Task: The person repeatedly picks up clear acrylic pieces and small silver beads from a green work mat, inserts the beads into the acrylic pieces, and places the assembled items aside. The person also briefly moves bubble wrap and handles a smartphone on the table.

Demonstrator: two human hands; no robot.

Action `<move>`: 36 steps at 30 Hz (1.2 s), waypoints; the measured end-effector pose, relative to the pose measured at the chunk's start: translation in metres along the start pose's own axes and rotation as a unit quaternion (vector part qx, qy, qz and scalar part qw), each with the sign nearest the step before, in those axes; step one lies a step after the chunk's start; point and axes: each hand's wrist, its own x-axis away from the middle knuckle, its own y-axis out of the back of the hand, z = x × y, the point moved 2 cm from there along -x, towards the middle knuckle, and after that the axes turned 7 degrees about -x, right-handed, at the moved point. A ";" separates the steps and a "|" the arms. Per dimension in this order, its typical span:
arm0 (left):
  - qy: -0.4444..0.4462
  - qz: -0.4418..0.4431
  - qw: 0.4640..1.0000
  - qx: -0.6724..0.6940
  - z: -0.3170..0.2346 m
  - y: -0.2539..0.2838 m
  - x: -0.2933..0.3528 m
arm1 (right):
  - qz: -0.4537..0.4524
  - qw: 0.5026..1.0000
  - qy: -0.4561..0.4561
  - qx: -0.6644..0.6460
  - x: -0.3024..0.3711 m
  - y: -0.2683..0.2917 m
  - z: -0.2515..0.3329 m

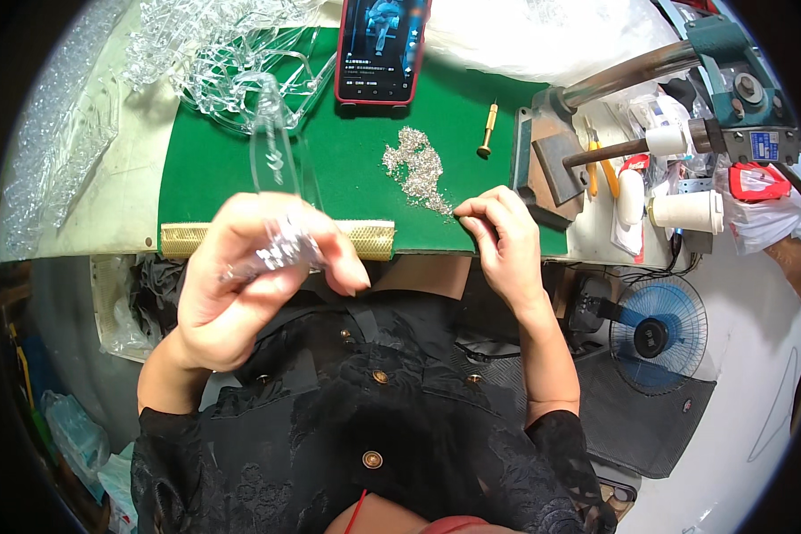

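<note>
Head view, with the loose pile of tiny, shiny silver-coloured bits (pixel 416 169) as the middle of my clock, sitting right on the flat green mat (pixel 347 169).

The left hand (pixel 274 267) is at about 8 o'clock, up over the front edge of the desk, thumb and fingers curled around a clear, see-through plastic piece with long thin arms (pixel 274 147). Its arms poke up from the fist towards 12; the part between the fingers is kinda blurry, so no luck on details there. Gold, textured strip (pixel 182 238) along the mat's front edge just behind that hand.

Right hand (pixel 507 233) is at 4 o'clock, down at the mat's edge, thumb and index tips pinched together just beside the tail of the pile. Honestly can't tell if there's one of the bits in that pinch.

Rest of the desk: tangled heap of clear plastic frames (pixel 231 76) at 10, red-cased phone with a lit screen (pixel 384 53) a bit shy of 12, slim gold-coloured screwdriver (pixel 489 129) at 2, heavy dark-green metal bench press (pixel 547 169) at 3. Further out past that, still 3ish: yellow-handled pliers (pixel 607 169) and a white cup (pixel 690 212). Blue-bladed round fan (pixel 657 334) lower down at 4.
</note>
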 end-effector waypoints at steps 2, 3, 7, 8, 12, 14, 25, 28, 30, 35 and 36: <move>0.038 -0.017 0.999 -0.009 -0.003 -0.005 0.002 | 0.017 1.000 0.009 -0.018 0.000 0.000 0.001; 0.049 -0.025 0.998 -0.009 -0.002 -0.006 0.004 | 0.017 0.999 0.011 -0.030 0.000 0.000 0.000; 0.071 0.000 0.997 -0.005 0.002 -0.008 0.005 | 0.003 0.996 -0.032 -0.085 0.000 0.003 -0.004; 0.085 0.028 0.996 -0.009 0.003 -0.006 0.005 | 0.005 0.996 -0.032 -0.080 0.000 0.003 -0.005; 0.058 0.009 0.998 -0.027 0.002 -0.004 0.001 | 0.035 0.998 -0.003 -0.044 -0.002 0.004 -0.006; 0.001 0.032 0.997 -0.066 0.007 -0.002 -0.001 | 0.034 0.998 -0.003 -0.045 -0.004 0.003 -0.005; -0.110 0.136 0.954 -0.244 0.019 -0.001 -0.005 | 0.033 0.976 0.155 0.152 0.019 0.004 0.001; -0.119 0.147 0.940 -0.282 0.017 -0.005 -0.007 | 0.018 0.973 0.160 0.166 0.018 0.005 -0.002; -0.130 0.145 0.938 -0.287 0.016 -0.006 -0.008 | 0.016 0.973 0.155 0.171 0.020 0.004 -0.002; -0.145 0.107 0.952 -0.248 0.018 -0.004 -0.012 | -0.016 0.980 0.149 0.132 0.022 0.006 -0.003; -0.146 0.092 0.954 -0.245 0.018 -0.004 -0.011 | -0.030 0.985 0.131 0.108 0.020 0.007 -0.003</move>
